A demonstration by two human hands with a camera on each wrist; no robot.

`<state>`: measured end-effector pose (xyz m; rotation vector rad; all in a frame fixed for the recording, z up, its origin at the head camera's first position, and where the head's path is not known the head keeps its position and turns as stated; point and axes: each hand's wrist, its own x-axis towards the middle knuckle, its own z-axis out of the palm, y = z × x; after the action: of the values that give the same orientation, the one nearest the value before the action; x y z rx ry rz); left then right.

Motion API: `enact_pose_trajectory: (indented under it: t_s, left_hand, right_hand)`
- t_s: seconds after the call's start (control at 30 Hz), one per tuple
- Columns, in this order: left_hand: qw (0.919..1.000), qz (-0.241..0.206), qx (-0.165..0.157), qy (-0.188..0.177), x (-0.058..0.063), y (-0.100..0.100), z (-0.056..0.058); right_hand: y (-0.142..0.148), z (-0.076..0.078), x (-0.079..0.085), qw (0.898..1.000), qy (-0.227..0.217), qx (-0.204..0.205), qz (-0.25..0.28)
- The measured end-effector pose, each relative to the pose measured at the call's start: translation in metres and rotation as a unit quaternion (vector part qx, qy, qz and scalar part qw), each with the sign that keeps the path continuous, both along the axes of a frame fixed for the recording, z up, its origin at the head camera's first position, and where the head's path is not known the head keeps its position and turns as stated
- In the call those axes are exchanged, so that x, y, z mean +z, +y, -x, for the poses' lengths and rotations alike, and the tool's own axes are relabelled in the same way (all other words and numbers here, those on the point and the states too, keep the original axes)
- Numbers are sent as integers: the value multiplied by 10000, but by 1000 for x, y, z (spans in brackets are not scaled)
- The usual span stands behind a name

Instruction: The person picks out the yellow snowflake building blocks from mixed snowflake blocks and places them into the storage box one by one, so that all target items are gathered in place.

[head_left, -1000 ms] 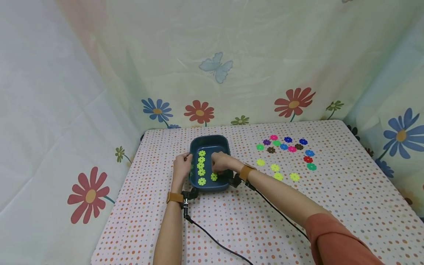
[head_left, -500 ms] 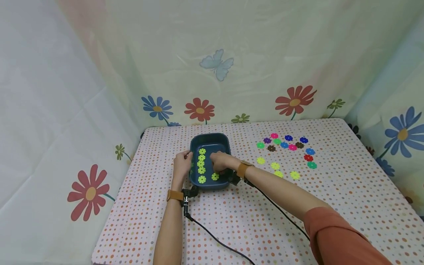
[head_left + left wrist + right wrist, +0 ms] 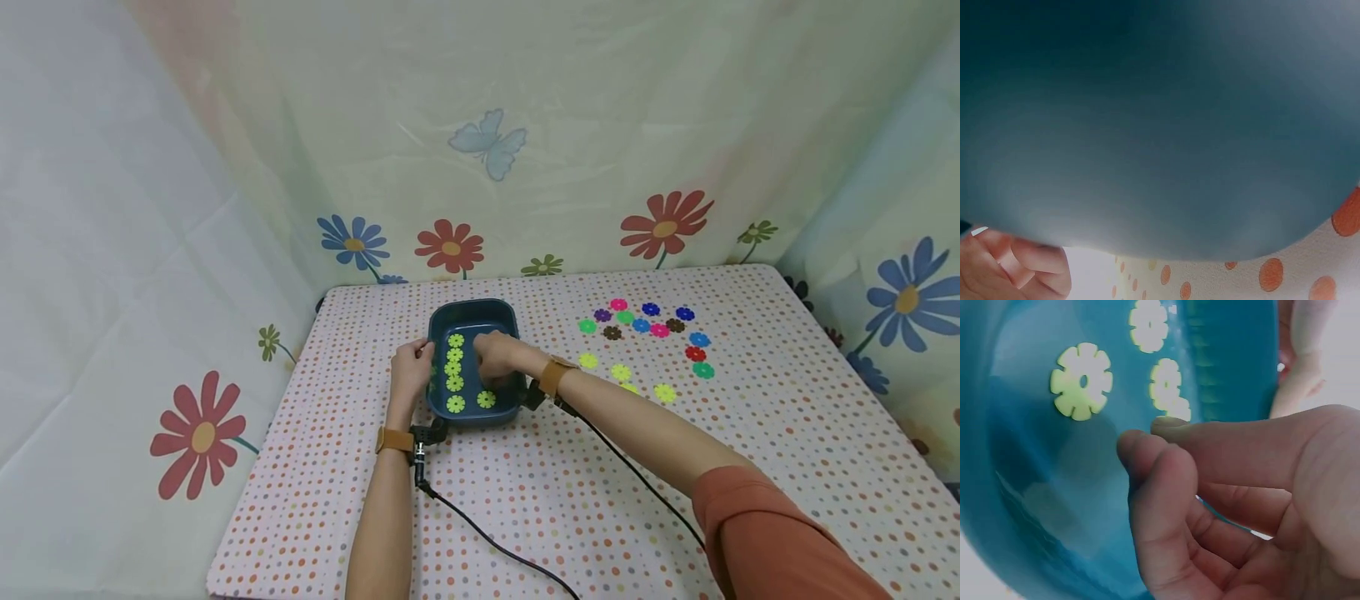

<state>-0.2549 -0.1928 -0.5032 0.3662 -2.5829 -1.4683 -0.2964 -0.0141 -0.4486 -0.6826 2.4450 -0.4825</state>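
Note:
A dark blue plastic bin (image 3: 474,419) stands on the table, nearer its left side. My left hand (image 3: 411,371) grips the bin's left rim with curled fingers; in the left wrist view the blurred bin wall (image 3: 1160,144) covers most of the hand. Inside the bin, several yellow-green flower-shaped discs (image 3: 454,383) lie in a column along the left. A single such disc (image 3: 1082,382) lies apart near the front. My right hand (image 3: 1210,506) is over the bin floor, fingers curled and tips bunched beside the thumb tip. No disc shows between them.
Right of the bin, loose yellow discs (image 3: 664,392) lie on the dotted tablecloth (image 3: 600,500). Behind them are several pink, green, blue, brown, purple and red discs (image 3: 660,331). Black cables (image 3: 487,542) run from both wrist cameras. A floral curtain (image 3: 585,167) surrounds the table.
My right hand has shifted slightly up and left inside the bin, uncovering more of the single disc near the front. The left hand stays at the rim.

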Motion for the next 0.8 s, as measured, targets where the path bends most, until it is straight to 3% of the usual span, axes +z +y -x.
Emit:
enact_pose_trajectory:
  t_s: [0.4,0.8]
  left_hand:
    - [10000,6,44,42,-1,0,0]
    - [9999,-104,18,37,-3,-1,0]
  right_hand:
    - [39,2,20,9936,334,-63,1078]
    - [98,3,16,9775,388,-1191,1697]
